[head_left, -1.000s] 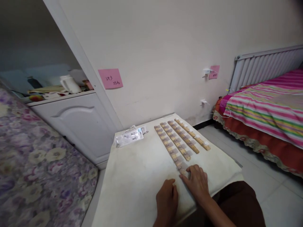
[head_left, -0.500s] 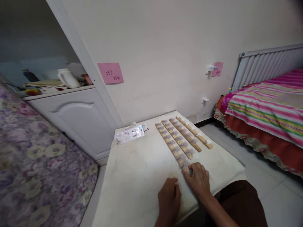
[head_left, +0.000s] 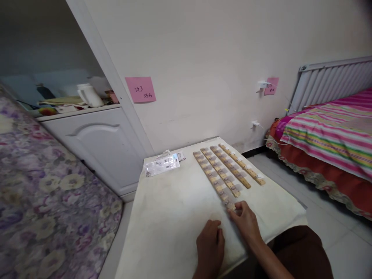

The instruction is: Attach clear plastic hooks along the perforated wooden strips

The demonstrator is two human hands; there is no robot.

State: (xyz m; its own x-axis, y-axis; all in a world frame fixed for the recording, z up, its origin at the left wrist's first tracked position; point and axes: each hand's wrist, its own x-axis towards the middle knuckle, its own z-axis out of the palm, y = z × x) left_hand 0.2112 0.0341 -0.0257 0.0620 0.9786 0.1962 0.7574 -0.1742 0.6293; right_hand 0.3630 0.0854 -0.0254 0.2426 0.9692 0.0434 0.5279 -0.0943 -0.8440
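Observation:
Four narrow wooden strips with small metal hooks lie side by side on the pale-covered table (head_left: 168, 209). The leftmost hook strip (head_left: 214, 182) reaches closest to me, and my right hand (head_left: 247, 223) has its thumb and fingers closed on its near end. Part of that end is hidden by the fingers. My left hand (head_left: 209, 243) rests low on the table to the left, fingers loosely curled, with nothing visible in it. To the right are the second hook strip (head_left: 219, 170), the third hook strip (head_left: 231, 167) and the rightmost hook strip (head_left: 242, 164).
A clear plastic package (head_left: 162, 164) with small metal pieces lies at the table's far left corner. The wall stands behind, with a pink note (head_left: 140, 89). A white cabinet (head_left: 95, 143) and floral cloth (head_left: 52, 201) are left; a bed (head_left: 325, 128) is right.
My right hand's fingers have drawn back slightly and closed at the strip's near end, showing more of it. The whole view has shifted a little; my left hand stays in place.

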